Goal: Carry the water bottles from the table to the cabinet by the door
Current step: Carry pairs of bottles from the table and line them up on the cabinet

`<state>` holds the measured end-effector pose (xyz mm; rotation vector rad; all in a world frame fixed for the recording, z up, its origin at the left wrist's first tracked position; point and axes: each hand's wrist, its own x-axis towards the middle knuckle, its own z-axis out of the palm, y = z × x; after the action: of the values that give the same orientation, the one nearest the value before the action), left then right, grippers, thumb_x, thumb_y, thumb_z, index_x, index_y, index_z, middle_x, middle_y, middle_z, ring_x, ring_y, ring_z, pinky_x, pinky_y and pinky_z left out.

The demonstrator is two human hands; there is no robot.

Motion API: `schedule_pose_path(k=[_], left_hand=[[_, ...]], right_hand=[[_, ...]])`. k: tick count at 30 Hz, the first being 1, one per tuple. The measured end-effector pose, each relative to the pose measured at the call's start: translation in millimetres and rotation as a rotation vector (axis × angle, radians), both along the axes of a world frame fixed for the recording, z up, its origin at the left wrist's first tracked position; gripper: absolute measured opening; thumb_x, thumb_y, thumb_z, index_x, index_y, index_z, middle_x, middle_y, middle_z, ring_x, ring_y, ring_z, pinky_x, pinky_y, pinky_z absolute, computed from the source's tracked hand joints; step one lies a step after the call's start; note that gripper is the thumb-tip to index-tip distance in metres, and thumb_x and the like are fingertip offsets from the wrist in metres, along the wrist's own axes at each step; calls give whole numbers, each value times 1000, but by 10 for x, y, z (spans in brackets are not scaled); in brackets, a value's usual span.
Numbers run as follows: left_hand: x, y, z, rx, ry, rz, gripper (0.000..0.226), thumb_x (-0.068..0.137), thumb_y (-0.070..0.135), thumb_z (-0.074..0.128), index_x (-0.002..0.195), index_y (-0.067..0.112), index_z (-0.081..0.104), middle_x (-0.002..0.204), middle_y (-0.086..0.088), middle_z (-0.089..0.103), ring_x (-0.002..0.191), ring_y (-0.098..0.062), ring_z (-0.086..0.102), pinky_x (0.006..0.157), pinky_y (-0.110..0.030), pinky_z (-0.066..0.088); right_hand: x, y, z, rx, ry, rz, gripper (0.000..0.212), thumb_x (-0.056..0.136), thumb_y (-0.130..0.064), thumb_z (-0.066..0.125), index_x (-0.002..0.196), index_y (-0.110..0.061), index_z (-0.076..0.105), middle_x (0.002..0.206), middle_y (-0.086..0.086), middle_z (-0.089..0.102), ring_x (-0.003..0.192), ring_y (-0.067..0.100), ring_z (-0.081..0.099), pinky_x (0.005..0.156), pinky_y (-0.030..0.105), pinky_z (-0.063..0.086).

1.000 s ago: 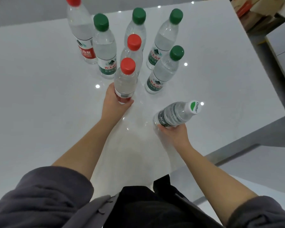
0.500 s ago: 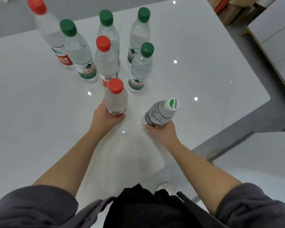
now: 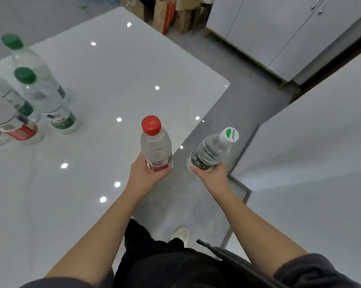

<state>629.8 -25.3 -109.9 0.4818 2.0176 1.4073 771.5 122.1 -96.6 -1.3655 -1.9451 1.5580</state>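
Observation:
My left hand [image 3: 145,175] grips the base of a red-capped water bottle [image 3: 155,142], held upright over the right edge of the white table [image 3: 117,84]. My right hand [image 3: 211,175] grips the lower part of a white-capped bottle [image 3: 213,151] with a dark label, tilted to the right above the grey floor. Several more bottles stand at the table's left side, among them a green-capped bottle [image 3: 44,96] with a green label and a blurred red-labelled bottle [image 3: 13,125].
A pale cabinet [image 3: 279,32] with double doors stands at the upper right. Cardboard boxes [image 3: 171,15] lean beyond the table's far corner. A second white surface [image 3: 312,152] lies to my right, with a strip of grey floor [image 3: 248,104] between it and the table.
Both bottles have been lifted off the table and carried to the right, past the table's edge. My view has swung right, so the remaining bottles now sit at the far left.

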Motion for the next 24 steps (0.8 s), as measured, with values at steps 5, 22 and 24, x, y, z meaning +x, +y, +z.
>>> schedule_pose_path(k=[5,22,24], left_hand=[[575,797,421,124,-2,-164,56,67,24,89,114,30,58,102,15,72,90,1,68,73,-15,52],[861,2143,2898,685,55,-541,58,61,23,86,114,27,62,103,6,74,95,-12,71,78,-29,56],[808,2171,3144,718,79,-561,55,67,18,88,115,27,61,102,5,74,95,-12,71,75,-27,54]], right_hand=[[832,510,395,58,77,-221,55,69,-21,87,115,-25,58,106,-12,69,95,-5,66,89,26,53],[1489,977,2806,472,620,-473,41,79,-12,80,109,-35,61,102,-13,73,93,7,71,76,28,56],[1454,970,3018,511,655,-463,41,80,-12,79,109,-34,61,102,-13,74,94,10,71,79,31,57]])
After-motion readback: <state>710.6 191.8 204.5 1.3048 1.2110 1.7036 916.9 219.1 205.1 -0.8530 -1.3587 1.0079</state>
